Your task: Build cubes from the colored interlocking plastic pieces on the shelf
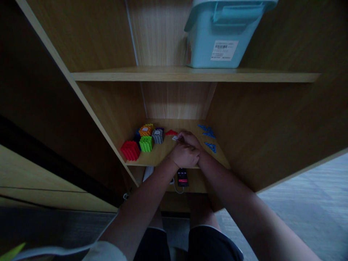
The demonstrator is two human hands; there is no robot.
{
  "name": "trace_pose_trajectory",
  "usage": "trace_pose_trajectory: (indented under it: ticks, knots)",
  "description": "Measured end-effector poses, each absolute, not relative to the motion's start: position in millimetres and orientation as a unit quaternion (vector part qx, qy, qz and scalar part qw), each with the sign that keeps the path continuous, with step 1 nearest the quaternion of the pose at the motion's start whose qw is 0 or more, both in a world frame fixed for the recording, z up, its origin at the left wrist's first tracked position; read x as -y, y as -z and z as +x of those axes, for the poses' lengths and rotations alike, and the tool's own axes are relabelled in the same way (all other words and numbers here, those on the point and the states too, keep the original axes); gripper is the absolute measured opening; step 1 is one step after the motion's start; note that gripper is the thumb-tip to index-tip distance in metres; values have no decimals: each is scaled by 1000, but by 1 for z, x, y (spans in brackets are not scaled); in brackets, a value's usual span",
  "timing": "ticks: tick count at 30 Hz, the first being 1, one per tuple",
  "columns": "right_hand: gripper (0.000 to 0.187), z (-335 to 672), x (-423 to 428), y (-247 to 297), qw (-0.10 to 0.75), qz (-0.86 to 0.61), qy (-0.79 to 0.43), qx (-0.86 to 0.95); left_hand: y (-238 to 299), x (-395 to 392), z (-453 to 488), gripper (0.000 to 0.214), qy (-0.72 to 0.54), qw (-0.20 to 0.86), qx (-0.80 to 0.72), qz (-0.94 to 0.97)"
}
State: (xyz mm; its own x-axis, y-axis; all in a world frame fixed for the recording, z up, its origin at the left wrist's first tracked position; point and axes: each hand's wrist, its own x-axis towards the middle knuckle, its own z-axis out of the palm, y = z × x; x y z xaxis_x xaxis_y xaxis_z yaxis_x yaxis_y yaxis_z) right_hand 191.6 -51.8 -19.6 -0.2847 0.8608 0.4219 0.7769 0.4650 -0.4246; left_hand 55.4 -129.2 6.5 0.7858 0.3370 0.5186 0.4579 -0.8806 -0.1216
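Note:
Both my hands rest together on the lower wooden shelf (163, 154). My left hand (182, 155) is curled into a loose fist near the shelf's front edge. My right hand (190, 139) lies just behind it, fingers bent down over a small white-labelled piece (174, 138) that is mostly hidden. To the left stand ribbed plastic blocks: red (130, 150), green (146, 143), orange (145, 130) and grey (157, 136). A flat red piece (171, 132) lies just beyond my fingers.
Several flat blue pieces (208, 132) lie on the shelf's right side. A pale blue lidded bin (223, 32) with a label sits on the upper shelf (136, 75). Below the lower shelf a phone (182, 177) with a lit screen lies by a white cable.

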Motion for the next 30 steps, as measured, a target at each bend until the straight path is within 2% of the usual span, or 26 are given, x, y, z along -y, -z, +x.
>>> trace_pose_trajectory:
  ticks: [5,13,20,30]
  knots:
    - [12,192,55,15,275,-535,-52,797,-5,129,55,27,248,118,224,-935]
    - [23,191,46,29,304,-504,-83,804,-5,128,55,24,242,102,243,-934]
    - [13,193,37,33,328,-448,-116,823,-6,129,55,24,241,98,252,-932]
    - [6,186,48,21,370,-450,-125,803,-3,126,55,24,259,106,244,-929]
